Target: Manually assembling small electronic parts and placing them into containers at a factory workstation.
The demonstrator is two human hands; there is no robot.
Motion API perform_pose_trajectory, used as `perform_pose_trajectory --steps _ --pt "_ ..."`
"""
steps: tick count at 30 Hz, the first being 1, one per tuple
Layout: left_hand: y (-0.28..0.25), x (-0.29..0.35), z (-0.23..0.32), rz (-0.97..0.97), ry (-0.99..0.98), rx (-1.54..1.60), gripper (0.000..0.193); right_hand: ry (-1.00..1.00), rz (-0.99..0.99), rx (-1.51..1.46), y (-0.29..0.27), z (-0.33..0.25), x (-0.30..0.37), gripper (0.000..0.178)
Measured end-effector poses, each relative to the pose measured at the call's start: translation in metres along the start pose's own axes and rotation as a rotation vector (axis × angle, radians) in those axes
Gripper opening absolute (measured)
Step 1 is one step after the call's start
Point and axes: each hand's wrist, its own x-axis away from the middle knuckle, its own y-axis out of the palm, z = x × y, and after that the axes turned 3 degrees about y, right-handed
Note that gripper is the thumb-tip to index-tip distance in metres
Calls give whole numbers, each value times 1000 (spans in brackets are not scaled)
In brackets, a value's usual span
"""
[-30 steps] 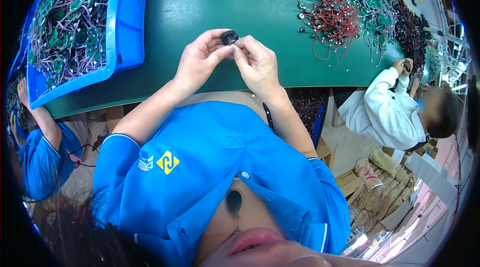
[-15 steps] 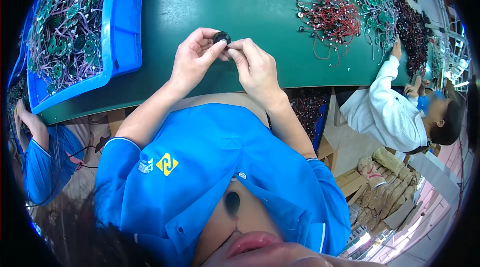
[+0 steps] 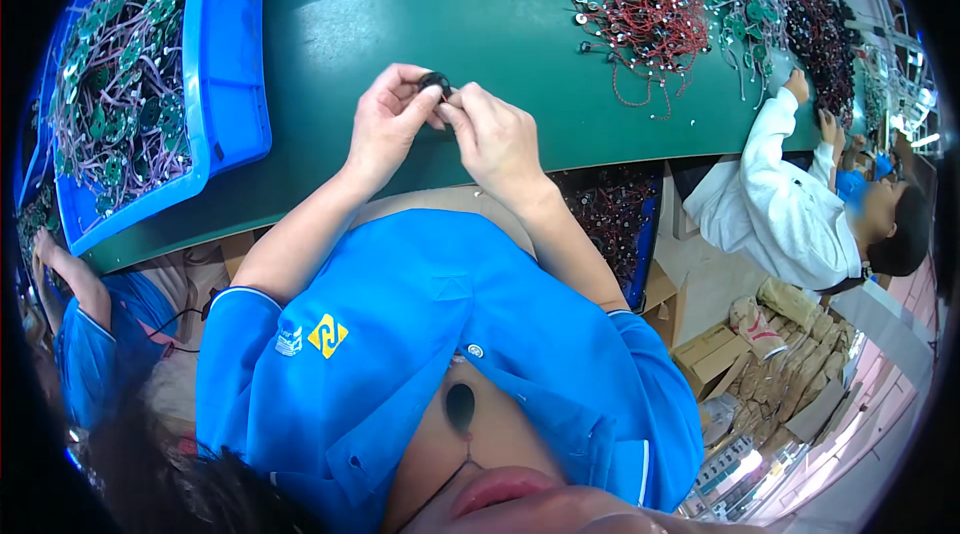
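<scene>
A small round black part point(image 3: 434, 83) is pinched between the fingertips of both my hands above the green table point(image 3: 500, 24). My left hand point(image 3: 392, 122) grips it from the left, thumb and forefinger curled round it. Pressed against it from the right is my right hand point(image 3: 497, 139), whose fingers cover most of the part. Both forearms come up from my blue shirt below.
A blue bin point(image 3: 225, 84) of green round boards with wires stands at the left. Red-wired parts point(image 3: 640, 14) and more green boards lie at the back right. A co-worker in white point(image 3: 780, 204) works at the right; another person in blue point(image 3: 90, 334) sits at the left.
Both hands have stayed together on the black part, shifting only slightly. The co-worker in white has reached an arm further up onto the table.
</scene>
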Motion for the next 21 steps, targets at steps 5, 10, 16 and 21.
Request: perform_pose_trajectory --steps 5,10,16,21 --pt "5 -17 0 -64 74 -210 24 152 -79 128 -64 14 33 4" --pt "-19 -72 7 154 537 -957 34 429 -315 490 -136 55 113 9" --pt "-59 -177 -31 774 1185 -1549 31 460 -30 550 -124 60 104 19" --pt "1 -174 29 369 76 -1567 34 462 42 348 -99 58 62 14"
